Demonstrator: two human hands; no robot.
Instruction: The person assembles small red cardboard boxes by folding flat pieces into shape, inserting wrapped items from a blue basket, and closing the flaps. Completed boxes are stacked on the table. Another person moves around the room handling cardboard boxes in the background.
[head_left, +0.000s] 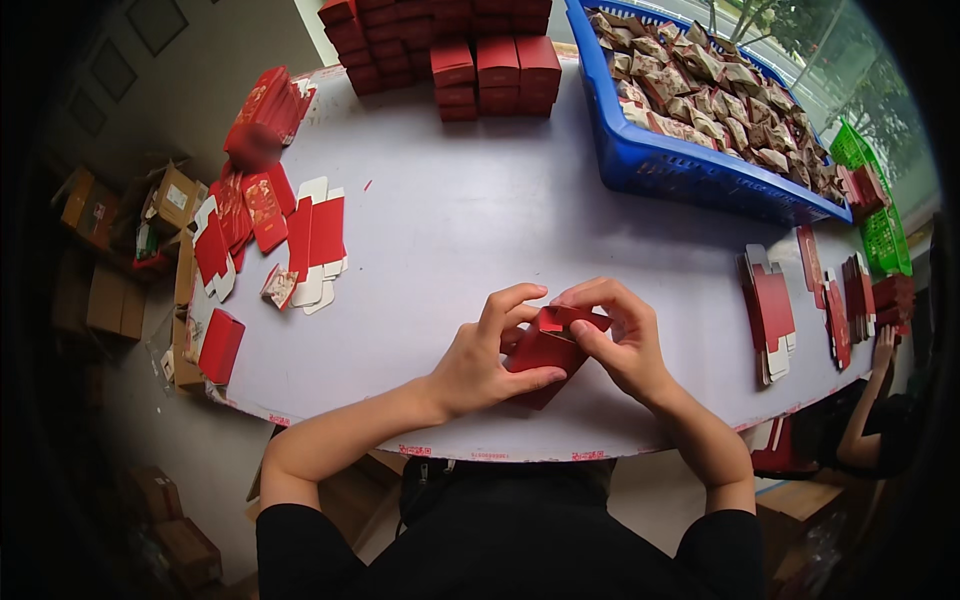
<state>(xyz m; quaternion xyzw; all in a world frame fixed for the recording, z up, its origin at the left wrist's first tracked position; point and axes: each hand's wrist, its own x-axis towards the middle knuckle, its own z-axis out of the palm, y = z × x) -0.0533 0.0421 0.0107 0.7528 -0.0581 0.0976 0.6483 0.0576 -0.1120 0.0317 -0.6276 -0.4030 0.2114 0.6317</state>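
A small red cardboard box (552, 357) is between my two hands, close to the table's near edge. My left hand (478, 362) grips its side, with the thumb along the front and the fingers curled behind. At the box's top end, my right hand (622, 335) pinches a red flap (578, 318) between thumb and fingers. The flap stands partly folded over the end. Whatever is inside the box is hidden from view.
A blue basket (640, 160) of small wrapped packets (715, 95) stands far right. Stacked red boxes (497, 75) are at the back. Flattened red cartons (318, 232) lie left, others (770, 310) right. At the right edge, a co-worker's arm (868, 410) reaches in near a green basket (882, 225).
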